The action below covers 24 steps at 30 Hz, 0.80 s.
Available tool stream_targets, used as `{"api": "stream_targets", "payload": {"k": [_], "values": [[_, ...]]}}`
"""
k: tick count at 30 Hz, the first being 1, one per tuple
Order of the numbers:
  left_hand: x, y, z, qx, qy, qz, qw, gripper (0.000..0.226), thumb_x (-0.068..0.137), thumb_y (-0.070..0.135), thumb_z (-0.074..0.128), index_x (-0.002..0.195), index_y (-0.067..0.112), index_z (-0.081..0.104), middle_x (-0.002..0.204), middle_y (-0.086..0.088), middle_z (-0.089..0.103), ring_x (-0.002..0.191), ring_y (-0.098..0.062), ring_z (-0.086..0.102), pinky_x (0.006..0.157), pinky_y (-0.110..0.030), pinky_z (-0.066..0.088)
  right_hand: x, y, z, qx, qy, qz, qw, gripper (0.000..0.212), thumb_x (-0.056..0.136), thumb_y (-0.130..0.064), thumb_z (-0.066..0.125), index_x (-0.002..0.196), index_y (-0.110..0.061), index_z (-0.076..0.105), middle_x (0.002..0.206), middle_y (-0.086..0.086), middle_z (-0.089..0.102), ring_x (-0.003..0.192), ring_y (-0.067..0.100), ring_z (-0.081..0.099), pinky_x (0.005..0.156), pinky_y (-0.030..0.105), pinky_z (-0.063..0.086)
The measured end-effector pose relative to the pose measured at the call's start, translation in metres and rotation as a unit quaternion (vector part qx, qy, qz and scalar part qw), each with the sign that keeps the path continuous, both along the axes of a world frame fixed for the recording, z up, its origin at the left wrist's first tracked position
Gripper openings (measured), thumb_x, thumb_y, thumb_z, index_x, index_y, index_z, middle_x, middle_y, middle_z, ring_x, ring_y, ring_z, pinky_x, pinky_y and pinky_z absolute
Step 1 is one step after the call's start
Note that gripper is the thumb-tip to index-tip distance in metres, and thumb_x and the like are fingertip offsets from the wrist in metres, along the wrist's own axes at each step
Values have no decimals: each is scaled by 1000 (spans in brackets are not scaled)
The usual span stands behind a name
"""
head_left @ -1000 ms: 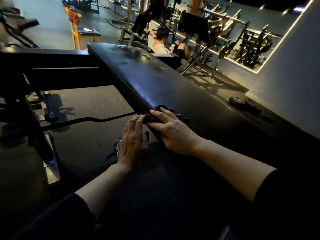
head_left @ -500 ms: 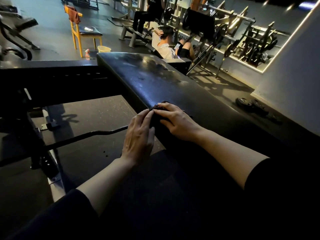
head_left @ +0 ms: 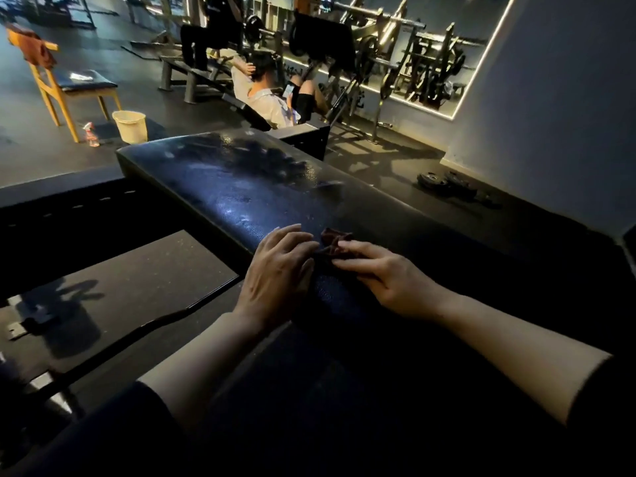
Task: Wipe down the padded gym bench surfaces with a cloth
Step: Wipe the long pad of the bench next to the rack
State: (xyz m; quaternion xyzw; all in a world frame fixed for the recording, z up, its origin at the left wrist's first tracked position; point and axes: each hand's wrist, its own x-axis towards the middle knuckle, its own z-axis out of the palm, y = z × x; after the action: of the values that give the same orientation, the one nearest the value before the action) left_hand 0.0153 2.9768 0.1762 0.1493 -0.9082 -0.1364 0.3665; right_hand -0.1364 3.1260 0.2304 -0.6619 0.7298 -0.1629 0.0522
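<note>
Both hands have slid from the pad's left edge up onto its top. Right hand (head_left: pixel 385 273) pinches the bunched dark cloth (head_left: pixel 332 243); left hand (head_left: pixel 278 270) lies flat, fingers straight, touching it. Bench pad (head_left: pixel 234 187) runs lengthwise away, bare and glossy ahead.

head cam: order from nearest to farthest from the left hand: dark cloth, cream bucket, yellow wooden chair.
From the left hand:
1. Dark crumpled cloth, touching its fingertips on the black padded bench, just to its right.
2. Cream plastic bucket, on the floor beyond the bench's far end, to the left.
3. Yellow wooden chair, behind the bucket, far left.
</note>
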Motion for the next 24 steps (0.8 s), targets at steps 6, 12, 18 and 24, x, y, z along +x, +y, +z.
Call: {"api": "stream_targets", "payload": {"k": [6, 12, 18, 24], "values": [[-39, -29, 20, 1, -101, -33, 994, 34, 82, 33, 43, 93, 17, 72, 107, 0, 68, 113, -24, 56, 98, -30, 39, -60, -73, -9, -16, 25, -150, 988, 39, 96, -12, 48, 133, -21, 55, 149, 1, 38, 137, 20, 35, 113, 25, 20], [-70, -46, 34, -23, -135, -67, 988, 19, 87, 17, 61, 102, 18, 73, 111, -2, 67, 105, -24, 56, 87, -28, 41, -33, -15, -4, -27, 12, -42, 999, 39, 94, -9, 52, 130, -20, 58, 148, -2, 40, 134, 13, 36, 108, 10, 15], [-112, -57, 43, -5, -147, -79, 986, 24, 89, 19, 63, 111, 16, 70, 117, 0, 65, 112, -23, 54, 89, -31, 44, -136, -52, -1, -5, 8, -208, 978, 39, 94, -4, 46, 128, -15, 60, 149, 2, 39, 134, 21, 39, 110, 22, 23], [-133, -60, 39, -28, -156, -90, 983, 16, 87, 18, 63, 100, 21, 71, 116, 2, 65, 109, -21, 54, 82, -21, 35, -141, -67, -3, -9, 13, -226, 974, 41, 95, -8, 44, 133, -18, 55, 150, 2, 36, 136, 23, 35, 111, 28, 24]]}}
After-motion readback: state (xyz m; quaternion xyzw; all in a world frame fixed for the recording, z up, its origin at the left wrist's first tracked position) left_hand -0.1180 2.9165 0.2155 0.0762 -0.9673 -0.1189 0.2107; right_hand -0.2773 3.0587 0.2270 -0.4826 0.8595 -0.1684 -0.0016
